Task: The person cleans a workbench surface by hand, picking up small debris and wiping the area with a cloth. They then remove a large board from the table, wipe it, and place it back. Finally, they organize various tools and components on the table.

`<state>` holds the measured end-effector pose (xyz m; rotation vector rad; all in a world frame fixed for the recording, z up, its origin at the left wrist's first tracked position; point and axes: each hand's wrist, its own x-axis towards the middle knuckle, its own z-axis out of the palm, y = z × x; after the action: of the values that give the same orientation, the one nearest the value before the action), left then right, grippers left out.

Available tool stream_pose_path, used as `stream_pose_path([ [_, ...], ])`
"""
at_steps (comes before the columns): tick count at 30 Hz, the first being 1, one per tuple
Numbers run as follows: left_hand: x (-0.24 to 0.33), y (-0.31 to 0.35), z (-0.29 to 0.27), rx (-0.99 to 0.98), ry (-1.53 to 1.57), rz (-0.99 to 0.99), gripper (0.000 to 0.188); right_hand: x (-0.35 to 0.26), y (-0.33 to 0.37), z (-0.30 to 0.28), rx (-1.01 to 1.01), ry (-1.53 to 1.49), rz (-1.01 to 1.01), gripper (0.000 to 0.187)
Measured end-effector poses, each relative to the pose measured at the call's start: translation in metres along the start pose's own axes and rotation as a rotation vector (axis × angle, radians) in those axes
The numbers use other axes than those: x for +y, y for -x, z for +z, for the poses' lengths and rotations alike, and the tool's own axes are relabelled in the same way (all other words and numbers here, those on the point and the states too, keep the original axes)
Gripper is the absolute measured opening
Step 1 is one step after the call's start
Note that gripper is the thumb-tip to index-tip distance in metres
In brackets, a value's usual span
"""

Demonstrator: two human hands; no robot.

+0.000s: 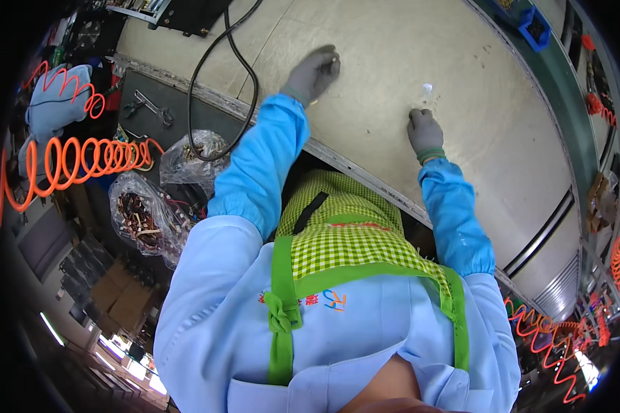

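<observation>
Both my hands wear grey gloves and blue sleeve covers over the pale metal bench top (372,76). My left hand (313,72) is over the bench's near left part, to the right of a looped black cable (256,89) and apart from it. Its fingers curl inward, and whatever they may hold is hidden. Farther right, my right hand (426,132) is closed with the fingers bent under. Anything inside it is out of sight. Just beyond its knuckles, a small shiny whitish spot or scrap (427,89) shows on the bench, not touched by the hand.
At the left, wrenches (151,107) lie on a dark surface near clear plastic bags of wires (141,213). An orange coiled air hose (96,162) stretches beside them. A black panel (193,15) occupies the far left. A blue bin (534,29) is at the far right.
</observation>
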<state>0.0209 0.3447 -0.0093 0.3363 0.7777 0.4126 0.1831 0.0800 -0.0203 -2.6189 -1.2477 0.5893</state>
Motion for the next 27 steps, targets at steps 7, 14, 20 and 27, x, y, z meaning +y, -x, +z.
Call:
stream_pose_path([
  [7, -0.102, 0.000, 0.034, -0.076, -0.674, -0.217, 0.035, 0.046, 0.035, -0.045, -0.045, -1.335, 0.499, 0.027],
  [14, -0.178, -0.023, 0.096, -0.275, -1.893, 0.584, 0.037, 0.053, 0.070, -0.018, -0.154, -0.975, 0.501, 0.033],
  [20, -0.183, -0.031, 0.100, -0.362, -2.098, 0.496, 0.031, 0.028, 0.048, 0.007, 0.103, -0.245, 0.112, 0.027],
  [27, -0.179, -0.026, 0.091, -0.234, -1.207, 0.019, 0.021, 0.043, 0.048, 0.016, 0.055, 0.013, -0.089, 0.018],
])
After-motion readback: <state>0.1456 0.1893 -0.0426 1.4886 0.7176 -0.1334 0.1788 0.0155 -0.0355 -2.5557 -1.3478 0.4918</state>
